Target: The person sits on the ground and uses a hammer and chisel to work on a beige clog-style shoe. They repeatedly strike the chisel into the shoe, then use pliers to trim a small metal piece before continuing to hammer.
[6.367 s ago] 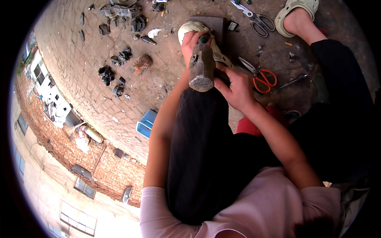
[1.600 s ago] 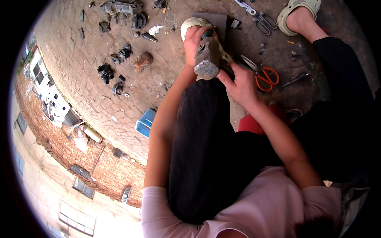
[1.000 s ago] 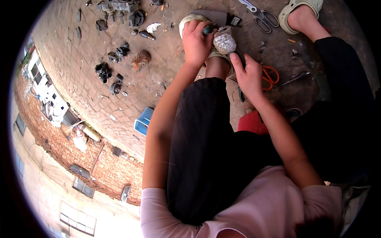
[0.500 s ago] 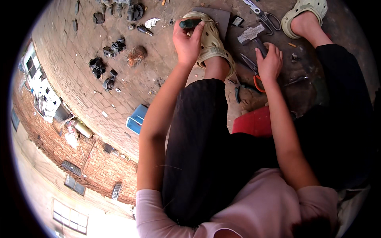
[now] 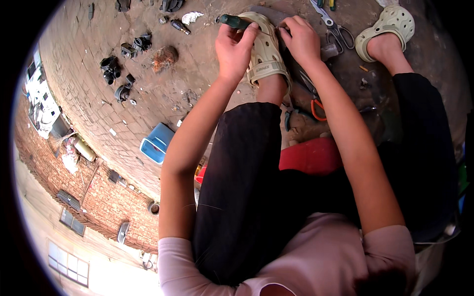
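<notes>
My left hand (image 5: 234, 54) is closed round a screwdriver (image 5: 234, 21) with a dark green handle. Its thin shaft points right across the toe of the pale clog (image 5: 266, 56) on my left foot. Just right of that clog, my right hand (image 5: 302, 43) is closed, thumb and fingers pinched near a small dark thing that I cannot make out. A hammer's grey head (image 5: 330, 51) shows beside my right wrist; its handle is hidden. Long-bladed shears (image 5: 307, 81) with an orange handle lie under my right forearm.
Scissors (image 5: 338, 34) lie beyond the hammer, near my other clog (image 5: 387, 29). Pliers (image 5: 296, 116) rest by my left ankle. Several black parts (image 5: 110, 69) and a rusty brown lump (image 5: 164, 58) are on the ground at left. A blue basket (image 5: 158, 142) stands beside my left arm.
My right hand has left the hammer handle and moved up and left, beside the clog's toe. The left hand keeps the screwdriver. The view has shifted slightly.
</notes>
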Action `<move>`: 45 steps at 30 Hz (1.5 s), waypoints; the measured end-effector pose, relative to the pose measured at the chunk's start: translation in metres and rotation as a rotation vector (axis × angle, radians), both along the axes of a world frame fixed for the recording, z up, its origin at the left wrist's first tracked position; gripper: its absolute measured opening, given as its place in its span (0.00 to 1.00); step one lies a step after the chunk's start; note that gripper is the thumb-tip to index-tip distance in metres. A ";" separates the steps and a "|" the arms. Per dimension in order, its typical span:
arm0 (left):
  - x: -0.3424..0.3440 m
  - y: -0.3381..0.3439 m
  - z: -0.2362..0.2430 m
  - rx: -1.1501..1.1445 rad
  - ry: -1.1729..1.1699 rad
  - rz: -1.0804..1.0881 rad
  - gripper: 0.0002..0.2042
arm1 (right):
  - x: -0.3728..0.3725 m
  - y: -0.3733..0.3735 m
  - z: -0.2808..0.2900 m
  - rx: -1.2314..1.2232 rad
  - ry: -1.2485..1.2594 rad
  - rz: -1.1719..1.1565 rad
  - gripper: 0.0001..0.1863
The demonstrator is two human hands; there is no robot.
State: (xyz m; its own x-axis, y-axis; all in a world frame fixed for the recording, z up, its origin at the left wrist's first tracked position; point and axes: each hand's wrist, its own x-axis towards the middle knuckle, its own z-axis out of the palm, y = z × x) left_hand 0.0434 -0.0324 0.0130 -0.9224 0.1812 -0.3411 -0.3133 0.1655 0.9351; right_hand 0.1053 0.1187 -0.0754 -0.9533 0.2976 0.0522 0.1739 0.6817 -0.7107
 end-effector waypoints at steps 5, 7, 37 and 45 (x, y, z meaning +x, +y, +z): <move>0.000 0.001 0.026 0.163 -0.208 0.119 0.09 | -0.003 -0.004 0.047 -0.269 0.118 -0.212 0.03; 0.002 0.005 0.049 0.184 -0.355 0.095 0.10 | -0.003 -0.008 0.079 -0.423 0.286 -0.231 0.05; 0.024 0.021 0.142 0.170 0.003 -0.018 0.07 | 0.010 -0.002 0.204 -0.654 0.276 -0.189 0.07; 0.022 0.014 0.132 -0.087 0.365 -0.158 0.09 | 0.010 0.007 0.208 -0.779 0.165 -0.160 0.05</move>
State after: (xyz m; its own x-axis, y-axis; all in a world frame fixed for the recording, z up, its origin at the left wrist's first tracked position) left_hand 0.0656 -0.0181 0.1445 -0.9487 0.3157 -0.0167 0.0725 0.2684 0.9606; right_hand 0.1150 0.1255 0.1324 -0.8942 0.4386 -0.0897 0.0784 -0.0438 -0.9960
